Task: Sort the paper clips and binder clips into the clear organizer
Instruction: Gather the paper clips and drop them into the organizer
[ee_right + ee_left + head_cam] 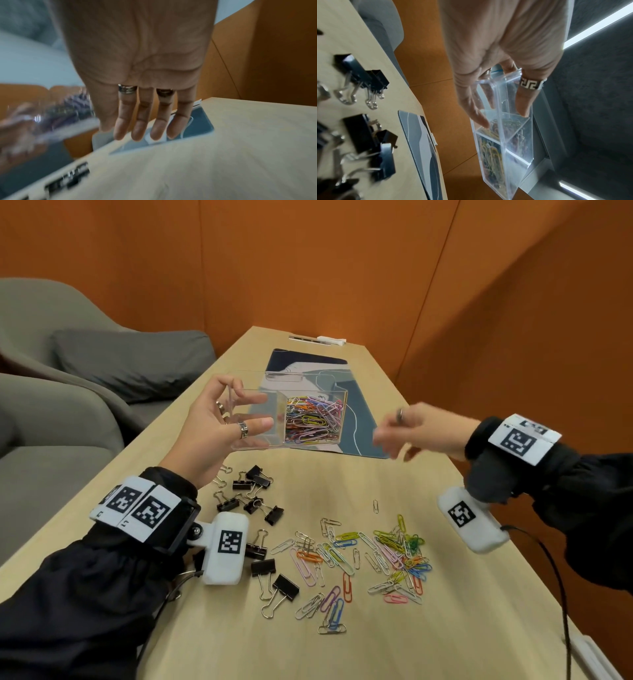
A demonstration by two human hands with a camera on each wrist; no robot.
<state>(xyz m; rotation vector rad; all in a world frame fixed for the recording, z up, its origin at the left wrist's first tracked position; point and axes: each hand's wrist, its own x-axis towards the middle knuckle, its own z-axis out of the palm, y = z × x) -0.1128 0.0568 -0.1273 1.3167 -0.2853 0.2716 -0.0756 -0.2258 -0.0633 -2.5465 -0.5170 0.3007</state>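
My left hand (222,422) grips the clear organizer (260,436) by its left end and holds it above the table. Its right compartment holds a heap of coloured paper clips (313,419); the left compartment looks empty. In the left wrist view my fingers (477,116) and ringed thumb clamp the organizer (503,135). My right hand (400,434), blurred, hovers to the right of the organizer with straight fingers (145,121), holding nothing. Black binder clips (253,498) lie below my left hand. Loose paper clips (376,556) are scattered at the table's middle.
A blue patterned mat (352,409) lies on the wooden table (445,628) beneath and behind the organizer. Grey sofas (85,371) stand along the left edge. Orange walls close in behind and on the right. A small white item (330,339) rests at the far end.
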